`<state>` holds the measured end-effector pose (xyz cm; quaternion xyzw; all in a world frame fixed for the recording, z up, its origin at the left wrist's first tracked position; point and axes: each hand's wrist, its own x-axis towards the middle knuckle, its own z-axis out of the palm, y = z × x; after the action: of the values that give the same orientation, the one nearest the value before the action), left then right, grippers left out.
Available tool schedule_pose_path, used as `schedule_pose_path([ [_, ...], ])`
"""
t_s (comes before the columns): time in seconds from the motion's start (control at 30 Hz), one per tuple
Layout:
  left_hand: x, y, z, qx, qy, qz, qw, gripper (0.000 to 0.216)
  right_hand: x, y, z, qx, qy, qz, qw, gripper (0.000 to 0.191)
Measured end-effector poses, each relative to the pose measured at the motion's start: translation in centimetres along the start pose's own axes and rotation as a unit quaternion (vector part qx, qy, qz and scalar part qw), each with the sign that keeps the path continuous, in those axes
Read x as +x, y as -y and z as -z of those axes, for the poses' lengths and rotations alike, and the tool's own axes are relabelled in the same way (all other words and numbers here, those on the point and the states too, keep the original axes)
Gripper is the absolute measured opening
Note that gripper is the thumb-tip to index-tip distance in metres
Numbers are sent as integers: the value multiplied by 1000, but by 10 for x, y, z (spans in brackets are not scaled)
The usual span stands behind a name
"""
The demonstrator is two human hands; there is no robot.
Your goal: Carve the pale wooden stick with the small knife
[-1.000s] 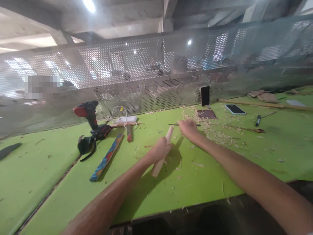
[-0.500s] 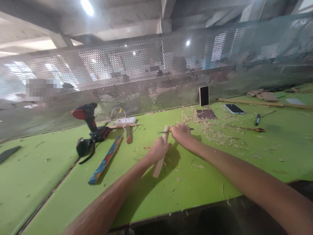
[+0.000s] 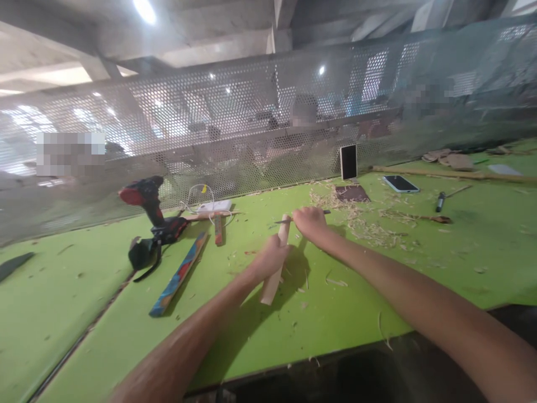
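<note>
My left hand [image 3: 272, 257] is closed around the middle of a pale wooden strip [image 3: 272, 288], which slants away from me over the green table. The strip's far end and near end both show past the fingers. In my right hand [image 3: 309, 221] is a knife, gripped in a fist. Its thin blade [image 3: 283, 221] lies across the far end of the strip, and the handle's end [image 3: 327, 212] sticks out to the right of the fist. Fine wood slivers lie on the table beside the strip.
On the left stand a red and black cordless drill [image 3: 146, 204] and a blue-red painted strip [image 3: 178, 275]. A white box with a cable [image 3: 215, 207] lies behind. Curled shavings [image 3: 361, 224], a flat phone [image 3: 401, 183], an upright phone [image 3: 348, 162] and a marker [image 3: 440, 201] are to the right.
The knife blade has shifted slightly and is angled a little differently across the strip's end. My left hand keeps its hold. The whole view has moved slightly.
</note>
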<state>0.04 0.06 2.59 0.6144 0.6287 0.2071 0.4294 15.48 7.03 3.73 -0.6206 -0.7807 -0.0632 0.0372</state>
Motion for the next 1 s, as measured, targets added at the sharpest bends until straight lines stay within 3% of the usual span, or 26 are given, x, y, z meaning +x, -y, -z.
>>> schedule_pose_path([
  [0.33, -4, 4, -2, -2, 34, -22, 999, 24, -1, -31, 3, 27, -24, -60, 998, 43],
  [0.43, -1, 5, 1, -51, 40, -15, 998, 24, -3, -23, 4, 51, -28, -58, 997, 44],
  [0.67, 6, 10, 4, -149, 13, -36, 988, 19, -16, 14, -11, 63, 13, 23, 998, 40],
  [0.87, 0, 3, 3, -123, -9, -27, 992, 14, -15, 12, -7, 35, -3, 17, 999, 36],
  [1.0, -2, 1, 6, -129, -12, -23, 991, 16, -7, 9, -7, 71, 11, 11, 997, 38],
])
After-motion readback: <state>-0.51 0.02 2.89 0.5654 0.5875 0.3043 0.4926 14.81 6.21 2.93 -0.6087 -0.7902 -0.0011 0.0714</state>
